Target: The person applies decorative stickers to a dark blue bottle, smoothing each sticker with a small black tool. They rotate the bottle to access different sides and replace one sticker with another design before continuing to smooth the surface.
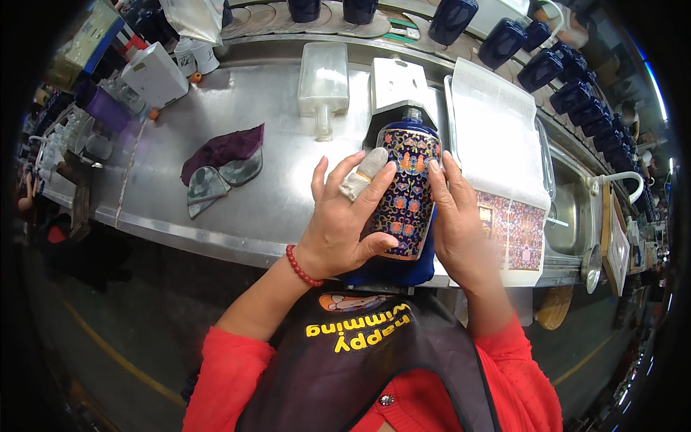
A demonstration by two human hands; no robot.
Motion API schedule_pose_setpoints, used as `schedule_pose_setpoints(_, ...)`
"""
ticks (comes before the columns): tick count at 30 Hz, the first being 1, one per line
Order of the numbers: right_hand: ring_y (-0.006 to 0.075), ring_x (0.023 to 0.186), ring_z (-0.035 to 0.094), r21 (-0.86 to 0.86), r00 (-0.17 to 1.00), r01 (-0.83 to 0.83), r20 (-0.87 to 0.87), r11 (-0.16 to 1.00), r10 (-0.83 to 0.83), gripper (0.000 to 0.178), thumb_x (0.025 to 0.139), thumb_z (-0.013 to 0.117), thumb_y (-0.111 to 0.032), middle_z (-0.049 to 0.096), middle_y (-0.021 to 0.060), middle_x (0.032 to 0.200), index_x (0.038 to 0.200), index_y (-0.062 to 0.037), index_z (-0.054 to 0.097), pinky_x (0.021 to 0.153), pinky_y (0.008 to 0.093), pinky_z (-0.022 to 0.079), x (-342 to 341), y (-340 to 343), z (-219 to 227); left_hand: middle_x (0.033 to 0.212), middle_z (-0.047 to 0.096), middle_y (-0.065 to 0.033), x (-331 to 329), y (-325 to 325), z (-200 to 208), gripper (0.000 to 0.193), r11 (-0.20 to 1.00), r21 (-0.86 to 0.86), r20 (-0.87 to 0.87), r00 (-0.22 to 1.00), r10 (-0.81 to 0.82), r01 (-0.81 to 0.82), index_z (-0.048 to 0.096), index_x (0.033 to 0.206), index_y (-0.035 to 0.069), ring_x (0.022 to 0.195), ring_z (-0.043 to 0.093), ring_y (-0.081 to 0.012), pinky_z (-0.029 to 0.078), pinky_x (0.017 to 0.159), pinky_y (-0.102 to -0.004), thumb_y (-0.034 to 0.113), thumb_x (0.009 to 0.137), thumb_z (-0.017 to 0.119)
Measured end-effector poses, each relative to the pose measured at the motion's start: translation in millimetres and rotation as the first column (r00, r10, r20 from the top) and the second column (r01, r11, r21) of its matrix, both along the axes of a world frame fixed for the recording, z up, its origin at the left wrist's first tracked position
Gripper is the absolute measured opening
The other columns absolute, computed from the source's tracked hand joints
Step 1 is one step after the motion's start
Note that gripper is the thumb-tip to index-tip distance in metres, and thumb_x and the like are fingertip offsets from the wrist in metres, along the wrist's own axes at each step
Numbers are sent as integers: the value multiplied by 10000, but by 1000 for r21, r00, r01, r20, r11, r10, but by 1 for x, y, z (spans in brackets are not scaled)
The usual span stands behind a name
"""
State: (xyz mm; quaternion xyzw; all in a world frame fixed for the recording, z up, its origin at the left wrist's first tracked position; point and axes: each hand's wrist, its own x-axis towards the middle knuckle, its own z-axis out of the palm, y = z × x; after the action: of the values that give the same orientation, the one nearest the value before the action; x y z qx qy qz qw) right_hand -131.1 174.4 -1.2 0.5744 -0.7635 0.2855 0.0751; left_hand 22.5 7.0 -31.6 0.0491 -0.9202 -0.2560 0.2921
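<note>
dark blue, the patterned bottle (410,198) lies between the fingers of your left hand (335,234) and right hand (461,234), touched by both. the left fingers spread wide, the right ones rest nearly straight along its edge, neither set gripping. a purple cloth (230,151) lies left of them, a printed sheet (525,234) right.

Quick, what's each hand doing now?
Left hand: open, fingers spread, touching the dark-blue, flower-patterned rectangular bottle.
Right hand: open, fingertips on the bottle's right edge.
</note>
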Motion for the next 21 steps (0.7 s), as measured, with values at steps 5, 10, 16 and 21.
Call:
schedule_pose_setpoints(5, 453, 1240, 541, 43, 1000, 7, -21, 999, -6, 699, 825, 565, 137, 432, 316, 1492, 1489, -73, 509, 1026, 495, 453, 7, 11, -5, 1444, 568, -174, 9, 9, -2, 799, 999, -32, 3, 1000, 11, -11, 553, 1462, 42, 1423, 384, -364, 70, 1215, -563, 672, 1023, 329)
schedule_pose_setpoints(10, 440, 1227, 544, 40, 998, -5, -65, 999, 7, 683, 853, 602, 90, 435, 320, 1485, 1504, -82, 489, 1012, 498, 453, 9, 11, -10, 1427, 588, -164, 8, 10, -1, 781, 994, -105, -2, 999, 40, -40, 602, 1420, 48, 1412, 397, -352, 73, 1213, -565, 665, 1027, 328)
schedule_pose_setpoints(16, 432, 1220, 547, 43, 997, -5, -77, 999, 8, 680, 862, 596, 78, 439, 320, 1479, 1511, -91, 484, 1004, 497, 454, 10, 10, -7, 1341, 651, -80, 5, 8, 0, 762, 993, -114, -37, 999, 35, -39, 584, 1447, 110, 1378, 406, -328, 81, 1175, -641, 687, 987, 394)
schedule_pose_setpoints(21, 428, 1205, 556, 38, 998, -13, -59, 999, 16, 714, 837, 599, 84, 437, 324, 1478, 1518, -86, 472, 1005, 493, 454, 13, 10, -7, 1331, 658, -75, 7, 8, 2, 771, 989, -141, -21, 999, 35, -37, 586, 1445, 112, 1377, 411, -326, 80, 1171, -655, 697, 972, 414)
